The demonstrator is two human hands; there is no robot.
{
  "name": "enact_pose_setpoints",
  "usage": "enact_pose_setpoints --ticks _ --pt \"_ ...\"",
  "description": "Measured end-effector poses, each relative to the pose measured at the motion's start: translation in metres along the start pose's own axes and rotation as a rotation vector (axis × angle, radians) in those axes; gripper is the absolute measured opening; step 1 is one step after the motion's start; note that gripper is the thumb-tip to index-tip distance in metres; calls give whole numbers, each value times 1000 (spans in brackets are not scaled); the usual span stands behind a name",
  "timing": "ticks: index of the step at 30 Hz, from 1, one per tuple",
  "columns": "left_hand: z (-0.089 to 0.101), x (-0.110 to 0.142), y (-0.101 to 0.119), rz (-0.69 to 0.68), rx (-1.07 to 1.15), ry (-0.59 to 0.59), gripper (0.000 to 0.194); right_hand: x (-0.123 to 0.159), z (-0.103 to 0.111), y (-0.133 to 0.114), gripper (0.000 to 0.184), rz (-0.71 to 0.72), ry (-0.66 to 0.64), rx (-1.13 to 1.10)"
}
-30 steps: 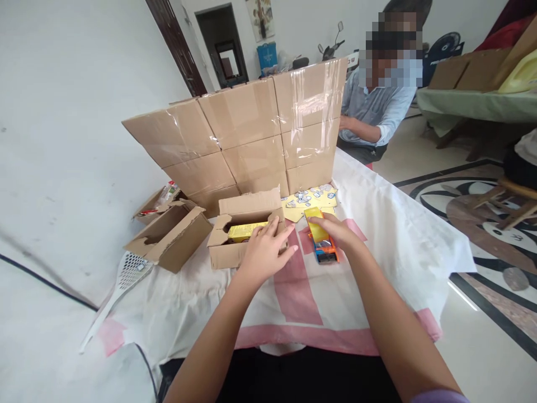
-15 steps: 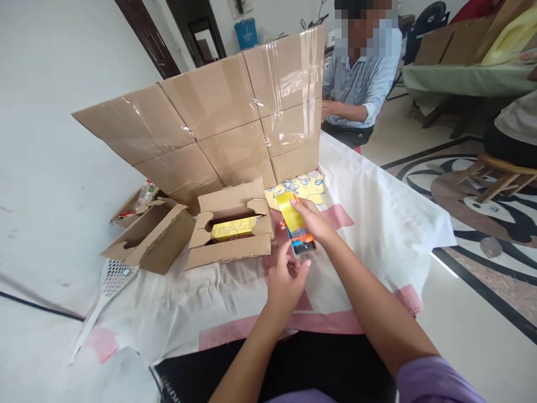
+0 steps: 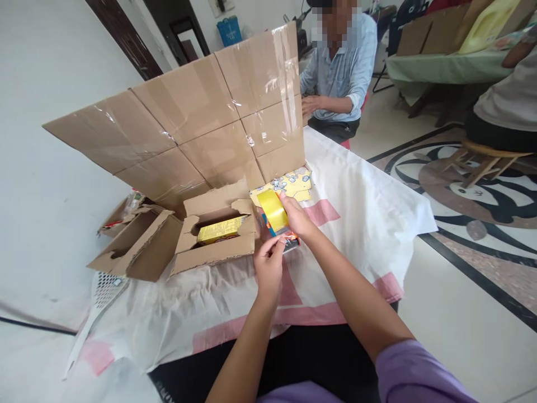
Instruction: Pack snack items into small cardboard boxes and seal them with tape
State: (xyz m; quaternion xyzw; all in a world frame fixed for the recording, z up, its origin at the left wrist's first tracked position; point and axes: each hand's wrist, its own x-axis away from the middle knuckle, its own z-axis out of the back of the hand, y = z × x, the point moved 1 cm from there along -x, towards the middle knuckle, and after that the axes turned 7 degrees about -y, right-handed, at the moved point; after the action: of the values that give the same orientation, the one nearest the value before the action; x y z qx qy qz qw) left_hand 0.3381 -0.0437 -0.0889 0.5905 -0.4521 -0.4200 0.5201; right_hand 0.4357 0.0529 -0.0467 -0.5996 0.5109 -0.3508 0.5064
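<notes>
Pinching is done just right of the carton [image 3: 215, 255] by the left hand [image 3: 269, 263], on what cannot be told; just beyond, beside the carton, the dispenser [image 3: 274, 213], long axis slanting away leftward, is gripped from its right by the right hand [image 3: 296, 216].

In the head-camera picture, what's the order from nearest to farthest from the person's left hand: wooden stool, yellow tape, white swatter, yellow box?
1. Yellow tape: just past the left hand.
2. Yellow box: to the left, inside a carton.
3. White swatter: far left.
4. Wooden stool: far right, across the floor.
</notes>
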Motion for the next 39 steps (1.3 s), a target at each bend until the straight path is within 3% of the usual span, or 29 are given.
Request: enact_pose_setpoints --ticks 4,8,10,14,20,28,31,34,39 --pt "-1 10 8 -65 -66 30 24 -4 2 3 56 92 -97 37" --pt "6 16 13 -141 -207 -54 27 -6 4 5 50 205 -3 59" --pt "7 17 13 -136 -204 -98 23 -5 4 3 46 194 8 40" --pt "4 20 10 3 -90 -166 28 -1 5 -1 33 162 -67 0" --pt "2 36 2 132 -44 -197 34 -9 24 -4 37 95 118 -210" --pt "9 26 -5 45 -184 -168 28 1 15 -20 44 70 54 -290" --pt "18 33 5 18 -233 -184 21 13 7 -36 46 -13 -22 -300" --pt "35 54 23 -48 -369 -199 15 24 -3 -50 40 -137 -182 -441" --pt "52 88 38 -160 -561 -200 16 35 -31 -53 42 -380 -338 -518"
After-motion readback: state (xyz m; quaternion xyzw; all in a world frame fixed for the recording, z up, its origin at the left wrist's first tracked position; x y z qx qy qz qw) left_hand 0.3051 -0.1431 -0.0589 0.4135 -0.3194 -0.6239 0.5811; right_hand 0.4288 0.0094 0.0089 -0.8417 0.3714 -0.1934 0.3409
